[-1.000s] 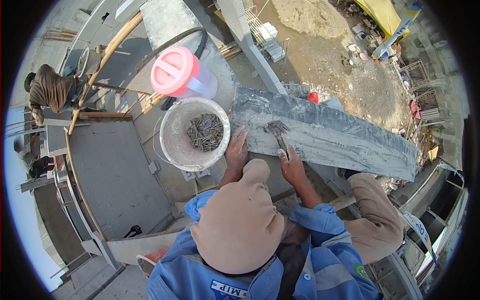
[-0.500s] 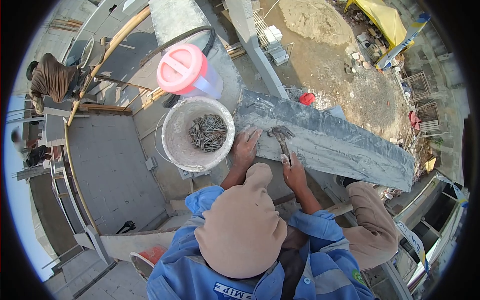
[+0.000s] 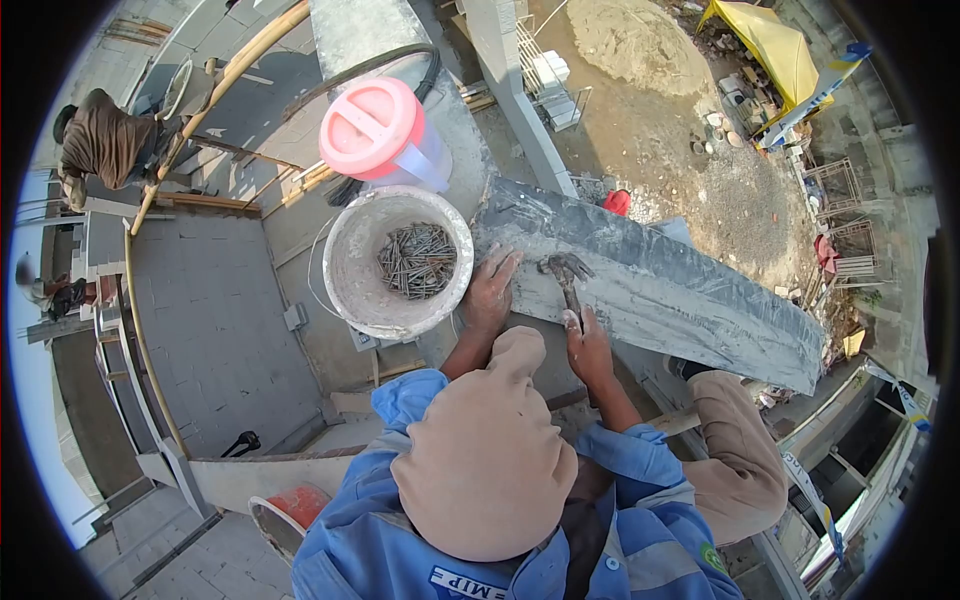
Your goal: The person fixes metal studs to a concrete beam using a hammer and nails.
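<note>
My left hand [image 3: 489, 292] lies with its fingers stretched out against the near left end of a long grey plank [image 3: 650, 290] smeared with cement, close beside the bucket. In my right hand [image 3: 588, 346] is a claw hammer [image 3: 566, 276], gripped by its handle, with the head over the plank. A whitish, cement-stained bucket [image 3: 345, 265] stands left of my left hand. Many loose nails [image 3: 417, 261] fill its bottom. Behind the bucket stands a translucent container with a pink lid [image 3: 368, 125].
A grey concrete ledge [image 3: 360, 35] runs away at the top. To the left, a bamboo pole [image 3: 215, 95] rises near a stooping person [image 3: 110, 145]. An orange bucket [image 3: 295, 510] sits low left. Sandy ground [image 3: 640, 45] lies far below, right.
The view has shifted slightly. Both hands keep nearly the same places, with the hammer still held over the plank.
</note>
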Tool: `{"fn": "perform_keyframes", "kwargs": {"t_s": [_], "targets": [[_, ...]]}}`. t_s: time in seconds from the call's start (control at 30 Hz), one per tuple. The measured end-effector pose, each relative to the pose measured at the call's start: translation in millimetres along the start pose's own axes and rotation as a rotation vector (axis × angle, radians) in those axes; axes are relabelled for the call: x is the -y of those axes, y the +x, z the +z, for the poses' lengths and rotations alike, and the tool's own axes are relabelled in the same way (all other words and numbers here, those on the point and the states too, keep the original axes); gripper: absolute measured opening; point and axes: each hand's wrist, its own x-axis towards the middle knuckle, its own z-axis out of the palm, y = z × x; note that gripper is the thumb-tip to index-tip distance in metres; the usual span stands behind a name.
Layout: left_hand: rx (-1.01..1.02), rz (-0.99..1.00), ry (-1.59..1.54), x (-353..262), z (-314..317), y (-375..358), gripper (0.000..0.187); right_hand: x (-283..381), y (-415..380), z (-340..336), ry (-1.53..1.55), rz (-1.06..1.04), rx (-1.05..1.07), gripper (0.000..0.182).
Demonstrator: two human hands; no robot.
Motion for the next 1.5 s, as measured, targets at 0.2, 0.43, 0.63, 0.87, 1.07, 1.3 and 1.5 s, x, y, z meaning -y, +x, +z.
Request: {"fn": "perform_keyframes", "kwargs": {"t_s": [0.2,0.43,0.63,0.87,1.07,1.3,1.5], "targets": [[-0.073,-0.119,-0.024,-9.1,2.8,7.5,0.03,3.0,-0.8,0.5,-0.008,0.041,0.032,0.055],[-0.081,-0.185,0.037,-5.0,2.6,15.6,0.025,11.3,-0.5,-3.7,0.011,0.114,0.081,0.055],[-0.125,-0.135,0.123,6.6,6.1,15.6,0.025,-3.4,0.1,4.7,-0.022,0.034,0.003,0.05],[-0.145,-0.141,0.169,9.9,9.5,14.9,0.026,21.4,-1.9,-2.1,0.064,0.071,0.028,0.048],[-0.133,-0.173,0.206,12.6,9.0,13.7,0.026,40.5,-5.8,-5.9,0.093,-0.053,-0.127,0.035],[-0.24,-0.203,0.22,26.6,20.5,6.0,0.031,84.6,2.6,-34.7,0.441,-0.152,-0.209,0.027],[-0.19,-0.179,0.166,21.8,16.2,7.1,0.034,81.0,-2.0,-35.2,0.279,-0.187,-0.243,0.025]]}}
